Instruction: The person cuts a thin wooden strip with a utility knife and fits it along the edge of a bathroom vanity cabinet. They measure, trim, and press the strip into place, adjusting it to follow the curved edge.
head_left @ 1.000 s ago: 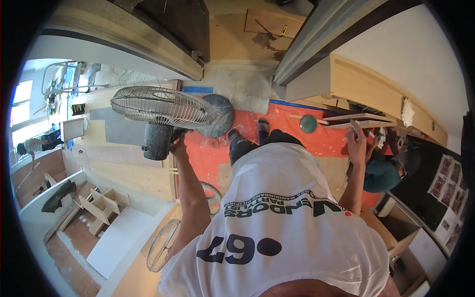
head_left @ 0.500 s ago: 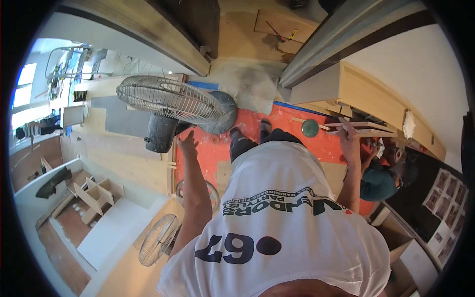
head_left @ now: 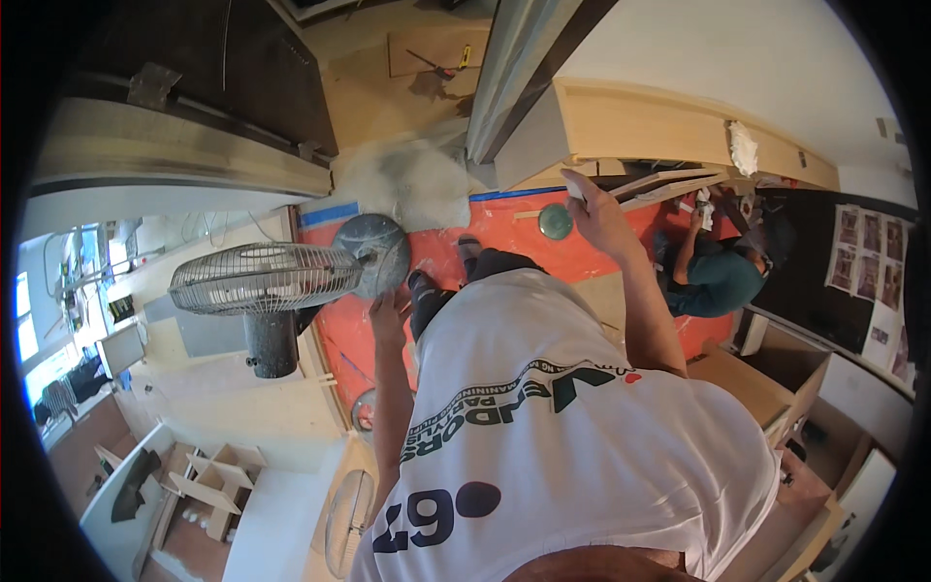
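My left hand hangs beside the round dark base of a pedestal fan, its fingers loosely extended with nothing visible in them. The fan's wire cage tilts over to the left of this hand. Raised on the other side, my right hand has its fingers closed around a small whitish piece, too small to name. It is just in front of the corner of a pale wooden cabinet. A round green object lies on the red floor covering close to that hand.
A co-worker in a dark green shirt crouches at right by leaning wooden boards. A second fan stands at lower left. Ahead is a doorway with a plastic sheet on the floor. Printed sheets hang at far right.
My view has turned to the right. My right hand has moved off the leaning boards toward the cabinet corner. My left hand has dropped from beside the fan motor to near its base.
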Motion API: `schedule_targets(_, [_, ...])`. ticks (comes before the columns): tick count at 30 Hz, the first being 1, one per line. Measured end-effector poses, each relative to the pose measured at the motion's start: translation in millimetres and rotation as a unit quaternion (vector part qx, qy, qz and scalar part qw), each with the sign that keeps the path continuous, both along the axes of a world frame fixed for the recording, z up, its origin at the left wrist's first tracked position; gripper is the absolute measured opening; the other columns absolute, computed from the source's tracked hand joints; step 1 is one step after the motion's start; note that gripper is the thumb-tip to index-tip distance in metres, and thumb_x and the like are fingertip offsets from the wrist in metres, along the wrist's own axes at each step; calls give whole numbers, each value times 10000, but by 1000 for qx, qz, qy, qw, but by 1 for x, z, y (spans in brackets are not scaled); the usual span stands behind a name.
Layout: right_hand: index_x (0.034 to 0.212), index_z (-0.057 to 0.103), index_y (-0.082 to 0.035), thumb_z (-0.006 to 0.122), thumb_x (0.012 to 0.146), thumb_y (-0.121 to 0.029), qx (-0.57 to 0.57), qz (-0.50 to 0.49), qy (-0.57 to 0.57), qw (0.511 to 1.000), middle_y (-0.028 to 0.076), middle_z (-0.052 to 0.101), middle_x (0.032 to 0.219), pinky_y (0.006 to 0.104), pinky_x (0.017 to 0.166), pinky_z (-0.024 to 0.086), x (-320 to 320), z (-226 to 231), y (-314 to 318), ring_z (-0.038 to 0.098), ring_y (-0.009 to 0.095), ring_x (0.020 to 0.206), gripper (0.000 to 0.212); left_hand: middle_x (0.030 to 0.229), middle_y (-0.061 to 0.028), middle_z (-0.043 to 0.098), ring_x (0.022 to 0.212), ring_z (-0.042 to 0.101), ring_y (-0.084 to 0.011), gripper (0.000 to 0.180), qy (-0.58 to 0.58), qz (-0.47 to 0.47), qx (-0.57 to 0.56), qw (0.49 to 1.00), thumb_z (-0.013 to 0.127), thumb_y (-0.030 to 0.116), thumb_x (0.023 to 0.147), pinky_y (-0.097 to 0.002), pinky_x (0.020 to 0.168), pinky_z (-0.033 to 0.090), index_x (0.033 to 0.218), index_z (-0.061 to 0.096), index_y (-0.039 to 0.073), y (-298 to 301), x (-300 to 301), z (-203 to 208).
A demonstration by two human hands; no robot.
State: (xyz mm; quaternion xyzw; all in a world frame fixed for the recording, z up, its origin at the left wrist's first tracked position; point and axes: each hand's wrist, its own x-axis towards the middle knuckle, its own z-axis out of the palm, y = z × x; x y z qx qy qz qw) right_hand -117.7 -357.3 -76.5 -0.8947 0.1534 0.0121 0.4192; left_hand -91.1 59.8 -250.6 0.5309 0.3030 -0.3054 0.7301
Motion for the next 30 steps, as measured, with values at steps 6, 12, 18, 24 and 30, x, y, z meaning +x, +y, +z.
schedule_targets(6, [1213, 559, -43, 522, 906, -32, 259, -5, -21, 966, 98, 606, 862, 297, 717, 475, 35, 4, 49, 583, 181, 754, 310, 1382, -152, 426, 1296, 380, -319, 521, -34, 32, -449, 892, 368, 382, 981, -477, 1062, 318, 1376, 365, 42, -83, 43, 80])
schedule_targets(12, [1107, 648, -76, 610, 833, -102, 0, 158, -259, 953, 144, 579, 930, 384, 826, 451, 79, 19, 122, 557, 301, 902, 278, 1440, -139, 354, 1334, 334, -299, 572, 3, 78, -409, 909, 385, 370, 971, -457, 1080, 306, 1428, 272, 46, -135, 75, 92])
schedule_targets(18, [1136, 608, -117, 591, 765, -199, 0, 299, -254, 920, 167, 588, 900, 458, 770, 456, 98, -28, 146, 572, 333, 881, 380, 1362, -145, 455, 1244, 452, -286, 510, -37, 7, -467, 883, 379, 390, 981, -461, 1022, 373, 1349, 395, 38, -174, 71, 133])
schedule_targets(24, [1007, 620, -47, 563, 857, -149, -148, -58, -149, 976, 210, 604, 826, 450, 612, 493, 146, -123, 46, 602, 362, 737, 190, 1357, -139, 464, 1249, 454, -289, 462, -36, -70, -494, 866, 355, 364, 992, -479, 1002, 397, 1343, 403, 67, -146, 82, 168])
schedule_targets(30, [1092, 629, -30, 541, 877, -112, 47, -38, -226, 972, 190, 585, 869, 376, 691, 472, 133, 7, 56, 587, 308, 772, 246, 1420, -169, 386, 1342, 318, -341, 479, -89, 102, -436, 890, 309, 317, 1006, -487, 1108, 257, 1389, 335, 31, -138, 113, 183])
